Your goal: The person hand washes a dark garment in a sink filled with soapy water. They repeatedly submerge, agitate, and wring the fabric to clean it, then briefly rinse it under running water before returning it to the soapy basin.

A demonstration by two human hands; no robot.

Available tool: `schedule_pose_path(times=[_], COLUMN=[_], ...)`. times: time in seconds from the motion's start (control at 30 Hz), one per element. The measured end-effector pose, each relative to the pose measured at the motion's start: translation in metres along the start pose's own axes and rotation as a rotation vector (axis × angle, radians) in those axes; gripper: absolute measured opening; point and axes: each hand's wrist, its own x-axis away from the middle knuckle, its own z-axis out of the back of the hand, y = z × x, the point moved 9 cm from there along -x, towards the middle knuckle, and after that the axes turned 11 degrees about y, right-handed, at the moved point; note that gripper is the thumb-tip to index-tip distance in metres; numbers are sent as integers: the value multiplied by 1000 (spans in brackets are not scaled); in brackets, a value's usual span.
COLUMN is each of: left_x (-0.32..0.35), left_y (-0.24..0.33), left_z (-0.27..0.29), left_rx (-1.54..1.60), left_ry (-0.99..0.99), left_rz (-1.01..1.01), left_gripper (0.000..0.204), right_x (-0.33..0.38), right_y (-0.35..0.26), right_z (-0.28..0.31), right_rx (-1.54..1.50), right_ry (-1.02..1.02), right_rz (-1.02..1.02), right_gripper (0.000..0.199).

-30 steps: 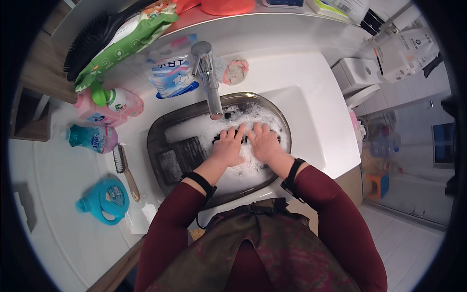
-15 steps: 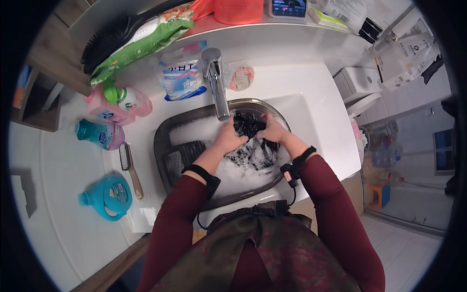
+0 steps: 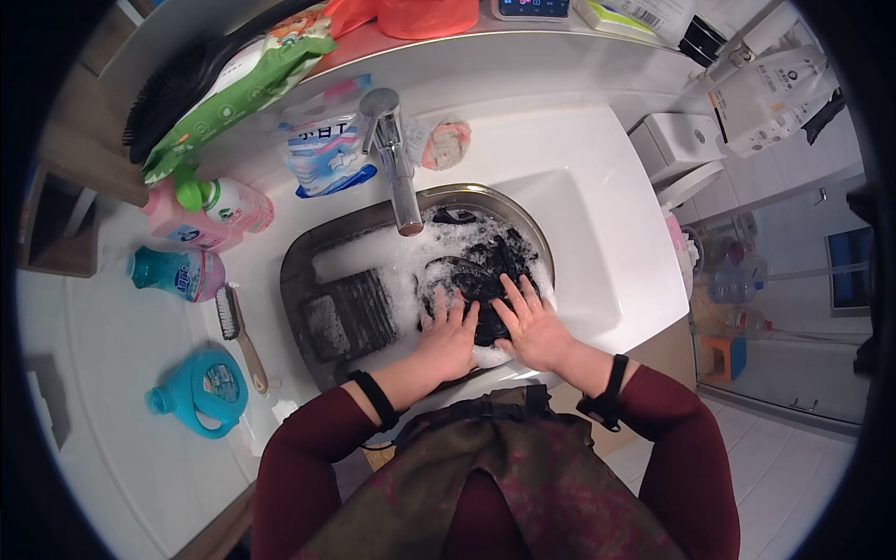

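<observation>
A dark basin (image 3: 301, 322) with soapy water and white suds sits in the white sink. Wet black cloth (image 3: 467, 273) lies spread in its right half, partly under foam. My left hand (image 3: 448, 343) rests on the cloth's near edge, fingers stretched forward and apart. Beside it my right hand (image 3: 534, 329) lies palm down on the cloth, its fingers also spread. Neither hand grips anything. A ridged washboard surface (image 3: 359, 313) shows in the basin's left part. The chrome faucet (image 3: 397, 173) reaches over the basin's far rim.
Left of the basin are a scrub brush (image 3: 241, 336), a blue detergent jug (image 3: 215, 392), a teal-capped bottle (image 3: 182, 273) and pink bottles (image 3: 238, 205). Behind stand a detergent pouch (image 3: 325, 154) and a pinkish-grey sponge-like thing (image 3: 446, 145). A shelf edge (image 3: 523, 39) runs above.
Both hands have let go of the bunched black cloth near the faucet and come back toward me, now lying flat on it. The cloth is more spread out.
</observation>
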Motion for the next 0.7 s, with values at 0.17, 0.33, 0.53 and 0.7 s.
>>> schedule_pose_path(times=[0.17,0.33,0.53,0.7], left_x=[-49,-78,-112,-117], left_y=[-15,-36,-66,-76], left_z=[-5,-4,17,32], left_rx=[-103,-181,-56,107], left_ry=[8,-25,48,190], left_rz=[42,46,80,160], left_gripper=[87,64,45,44], right_x=[-39,-79,-133,-155], right_y=[19,31,58,66], right_z=[-29,-35,-39,-33], right_rx=[30,17,-211,-241], right_ry=[-124,-147,-45,-77], right_rz=[-53,-65,-235,-234], right_gripper=[78,72,44,51])
